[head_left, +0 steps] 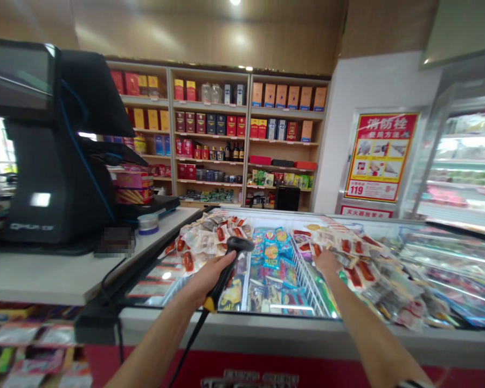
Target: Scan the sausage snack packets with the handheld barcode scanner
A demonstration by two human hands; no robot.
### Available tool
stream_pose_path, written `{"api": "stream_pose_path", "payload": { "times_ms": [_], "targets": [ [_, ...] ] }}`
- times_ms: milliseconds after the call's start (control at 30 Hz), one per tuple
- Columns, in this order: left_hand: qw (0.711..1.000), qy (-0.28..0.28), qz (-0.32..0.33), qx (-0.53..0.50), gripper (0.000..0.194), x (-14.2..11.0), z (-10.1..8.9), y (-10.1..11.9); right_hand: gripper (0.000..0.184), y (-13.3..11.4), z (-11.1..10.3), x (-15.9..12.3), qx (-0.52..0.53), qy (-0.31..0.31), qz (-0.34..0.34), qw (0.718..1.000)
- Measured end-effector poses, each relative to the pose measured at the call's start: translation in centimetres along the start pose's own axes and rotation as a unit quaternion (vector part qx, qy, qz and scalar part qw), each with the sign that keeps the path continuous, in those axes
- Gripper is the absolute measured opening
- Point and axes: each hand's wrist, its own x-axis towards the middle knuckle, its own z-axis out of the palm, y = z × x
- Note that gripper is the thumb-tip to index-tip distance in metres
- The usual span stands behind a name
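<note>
My left hand [214, 277] is wrapped around the grip of a black barcode scanner [222, 280] with a yellow band. The scanner's head sits above the freezer's glass top, and a cord runs down from its base. Further right, my right hand [327, 263] reaches over the glass, its fingers closed at a vacuum-packed sausage [317, 249]; the fingertips are partly hidden. Near that hand spreads a pile of packaged snacks [359, 269], some with reddish sausages. Another heap of sausage packs [204, 240] lies left of the scanner.
A chest freezer [275, 323] stands before me, blue ice cream packets [271, 253] inside. On the left counter [56, 280] are a black checkout terminal [64, 151] and a round tape roll [148, 223]. Shelves of boxes [210, 124] and a red poster [382, 156] are behind.
</note>
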Motion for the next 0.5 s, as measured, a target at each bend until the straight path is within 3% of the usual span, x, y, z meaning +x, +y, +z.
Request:
{"api": "stream_pose_path", "payload": {
  "times_ms": [167, 333, 500],
  "targets": [
    [1.000, -0.015, 0.017, -0.010, 0.038, -0.7, -0.1, 0.4, 0.033, -1.2, -0.4, -2.3, 0.040, 0.066, -0.058, 0.995],
    [0.999, -0.017, 0.023, -0.037, 0.036, -1.5, -1.0, 0.7, 0.031, -6.9, -0.4, -5.5, 0.063, 0.108, -0.205, 0.971],
    [0.999, 0.001, 0.018, -0.035, 0.038, -2.2, -2.1, 0.8, 0.030, -11.6, 0.2, -8.5, 0.079, 0.111, -0.269, 0.954]
  ]
}}
